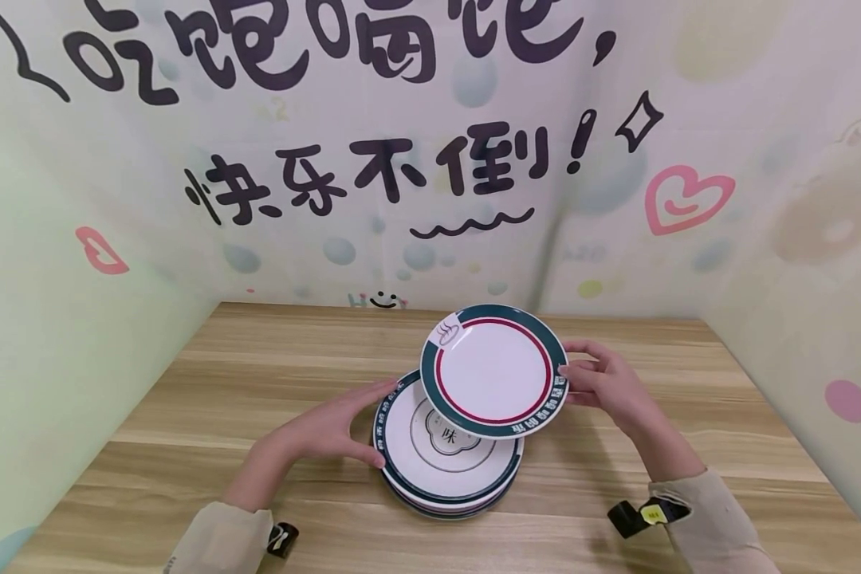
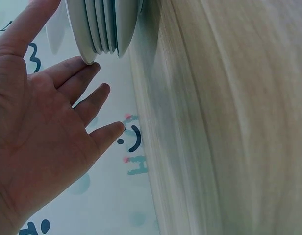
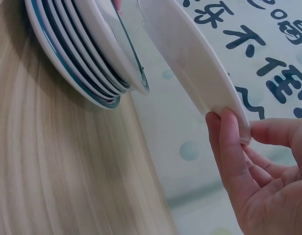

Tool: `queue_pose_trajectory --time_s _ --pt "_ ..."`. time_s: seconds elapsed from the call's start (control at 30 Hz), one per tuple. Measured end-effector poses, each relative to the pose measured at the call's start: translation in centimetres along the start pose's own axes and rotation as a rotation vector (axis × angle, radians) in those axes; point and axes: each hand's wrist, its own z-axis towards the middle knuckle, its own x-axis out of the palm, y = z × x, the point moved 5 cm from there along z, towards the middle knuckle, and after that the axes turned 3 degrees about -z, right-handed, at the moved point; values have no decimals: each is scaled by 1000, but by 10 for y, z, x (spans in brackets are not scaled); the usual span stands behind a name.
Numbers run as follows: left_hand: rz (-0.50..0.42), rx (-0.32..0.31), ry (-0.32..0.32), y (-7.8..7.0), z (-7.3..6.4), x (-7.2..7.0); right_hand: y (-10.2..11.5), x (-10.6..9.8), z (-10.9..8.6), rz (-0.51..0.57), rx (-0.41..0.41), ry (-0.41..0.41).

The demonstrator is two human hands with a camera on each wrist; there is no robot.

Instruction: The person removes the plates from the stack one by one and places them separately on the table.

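Observation:
My right hand (image 1: 608, 384) pinches the right rim of a white plate (image 1: 498, 371) with a teal border and a red ring. That plate is raised and tilted over a stack of plates (image 1: 445, 470), seen edge-on in the right wrist view. The stack's top plate (image 1: 405, 434) has a dark teal rim and a printed character in its centre, partly covered by the raised plate. My left hand (image 1: 330, 426) has its fingers spread along the stack's left side, thumb and fingertips at the rim. In the left wrist view the fingers (image 2: 87, 78) are mostly straight, with one against a plate edge.
The stack stands on a wood-grain table (image 1: 258, 383). A printed backdrop (image 1: 373, 255) with large dark characters rises behind the table's back edge, and pale walls flank both sides. Dark straps (image 1: 649, 514) are at both wrists.

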Motion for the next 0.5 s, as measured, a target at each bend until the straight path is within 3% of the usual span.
queue_pose_trajectory --time_s 0.23,0.5 --pt "12 37 -9 -2 -1 0 -4 -5 2 20 18 -36" --pt "13 33 -7 -3 -1 0 -7 -10 5 46 36 -60"
